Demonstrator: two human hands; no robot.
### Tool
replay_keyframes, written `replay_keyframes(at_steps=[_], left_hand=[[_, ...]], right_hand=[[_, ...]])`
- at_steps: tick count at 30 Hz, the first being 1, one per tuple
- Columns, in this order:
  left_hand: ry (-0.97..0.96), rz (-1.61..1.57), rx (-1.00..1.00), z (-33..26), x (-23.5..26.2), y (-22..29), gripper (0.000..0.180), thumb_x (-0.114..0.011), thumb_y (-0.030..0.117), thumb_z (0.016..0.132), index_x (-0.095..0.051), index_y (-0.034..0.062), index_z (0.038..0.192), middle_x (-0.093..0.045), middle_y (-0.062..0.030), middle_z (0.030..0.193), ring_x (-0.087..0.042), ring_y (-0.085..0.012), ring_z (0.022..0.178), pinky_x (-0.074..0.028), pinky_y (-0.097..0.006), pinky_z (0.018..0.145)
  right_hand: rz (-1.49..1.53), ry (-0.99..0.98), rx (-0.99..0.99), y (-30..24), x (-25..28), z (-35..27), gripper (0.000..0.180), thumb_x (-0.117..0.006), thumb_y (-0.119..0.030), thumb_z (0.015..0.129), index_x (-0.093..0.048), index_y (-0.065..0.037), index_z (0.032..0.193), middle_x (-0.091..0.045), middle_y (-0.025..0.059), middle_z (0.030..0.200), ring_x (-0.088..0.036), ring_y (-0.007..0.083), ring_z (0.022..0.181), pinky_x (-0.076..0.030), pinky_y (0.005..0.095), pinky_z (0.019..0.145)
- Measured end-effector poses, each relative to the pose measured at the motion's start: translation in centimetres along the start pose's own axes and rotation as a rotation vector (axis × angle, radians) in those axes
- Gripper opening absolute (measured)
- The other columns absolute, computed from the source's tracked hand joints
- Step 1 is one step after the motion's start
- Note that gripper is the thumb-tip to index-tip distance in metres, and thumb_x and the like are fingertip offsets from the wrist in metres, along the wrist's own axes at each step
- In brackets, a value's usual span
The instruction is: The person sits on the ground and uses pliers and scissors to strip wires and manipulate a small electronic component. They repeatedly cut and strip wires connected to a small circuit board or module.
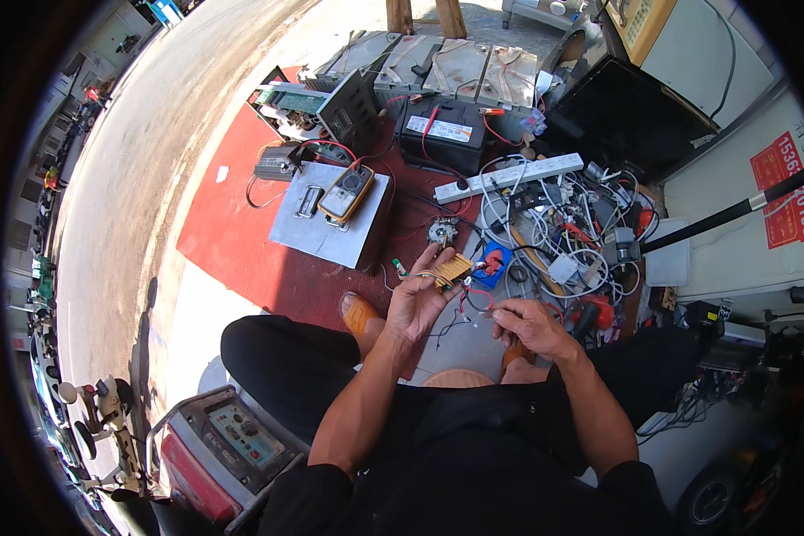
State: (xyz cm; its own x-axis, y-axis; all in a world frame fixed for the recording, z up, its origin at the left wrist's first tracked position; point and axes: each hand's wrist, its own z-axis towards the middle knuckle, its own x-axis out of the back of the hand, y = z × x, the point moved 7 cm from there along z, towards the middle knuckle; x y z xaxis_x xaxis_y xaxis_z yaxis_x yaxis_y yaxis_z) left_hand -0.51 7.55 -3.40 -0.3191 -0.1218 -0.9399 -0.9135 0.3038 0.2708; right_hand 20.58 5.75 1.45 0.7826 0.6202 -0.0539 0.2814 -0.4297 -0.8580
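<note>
My left hand (411, 308) is closed round a gold-coloured finned block (453, 270), held up over the floor between my knees. Thin coloured wires run along the block and over my fingers. From its right end hang thin red and black leads (467, 308) with small white plugs. To the right, my right hand (536, 329) has its thumb and forefinger pinched at the end of a red lead; the exact grip is small in view. Just beyond the block lie a blue tray (506, 255) with red pieces in it and a round metal part (441, 232).
A yellow multimeter (347, 193) rests on a silver metal box (308, 234) on red matting (232, 210). Behind stands a black battery (464, 152). Rightward are a white power strip (518, 176) and tangled cables (590, 259). A red generator (201, 464) stands at lower left.
</note>
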Motion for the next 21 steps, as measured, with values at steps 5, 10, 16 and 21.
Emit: replay_keyframes(at_steps=[5, 10, 16, 21], left_hand=[[0.019, 0.031, 0.100, 0.1, 0.3, -1.1, 0.066, -0.077, 0.019, 0.094, -0.051, 0.0093, 0.154, -0.051, -0.0157, 0.159, -0.055, -0.0389, 0.139, -0.044, -0.056, 0.116], [0.056, -0.014, 0.144, 0.2, 0.7, -1.9, 0.064, -0.080, 0.020, 0.095, -0.053, 0.0033, 0.150, -0.059, -0.0134, 0.148, -0.059, -0.0364, 0.134, -0.045, -0.055, 0.120], [-0.049, 0.364, 0.089, -0.3, -0.2, -2.6, 0.049, -0.077, 0.012, 0.099, -0.057, 0.0010, 0.142, -0.066, -0.0144, 0.136, -0.064, -0.0274, 0.131, -0.053, -0.041, 0.116], [0.038, 0.516, 0.240, -0.4, 0.8, -3.1, 0.036, -0.073, 0.009, 0.102, -0.060, 0.0015, 0.135, -0.072, -0.0120, 0.126, -0.074, -0.0238, 0.112, -0.062, -0.038, 0.098]], right_hand=[[-0.009, 0.243, 0.217, -3.3, 2.5, -0.4, 0.024, -0.060, -0.015, 0.109, -0.068, 0.005, 0.118, -0.075, 0.0090, 0.091, -0.062, 0.0090, 0.068, -0.052, 0.0250, 0.065], [0.060, 0.296, 0.280, -4.6, 3.4, -0.5, 0.021, -0.060, -0.009, 0.107, -0.066, 0.005, 0.122, -0.076, 0.0107, 0.095, -0.063, 0.0091, 0.071, -0.052, 0.0250, 0.067], [0.144, 0.243, 0.322, -6.3, 2.2, -0.6, 0.020, -0.058, -0.005, 0.106, -0.067, 0.005, 0.122, -0.077, 0.0108, 0.095, -0.063, 0.0095, 0.071, -0.053, 0.0265, 0.067], [-0.472, 0.398, 0.517, -11.3, 3.8, -1.3, 0.017, -0.061, -0.005, 0.105, -0.071, 0.003, 0.116, -0.077, 0.0140, 0.098, -0.066, 0.0180, 0.071, -0.054, 0.0313, 0.069]])
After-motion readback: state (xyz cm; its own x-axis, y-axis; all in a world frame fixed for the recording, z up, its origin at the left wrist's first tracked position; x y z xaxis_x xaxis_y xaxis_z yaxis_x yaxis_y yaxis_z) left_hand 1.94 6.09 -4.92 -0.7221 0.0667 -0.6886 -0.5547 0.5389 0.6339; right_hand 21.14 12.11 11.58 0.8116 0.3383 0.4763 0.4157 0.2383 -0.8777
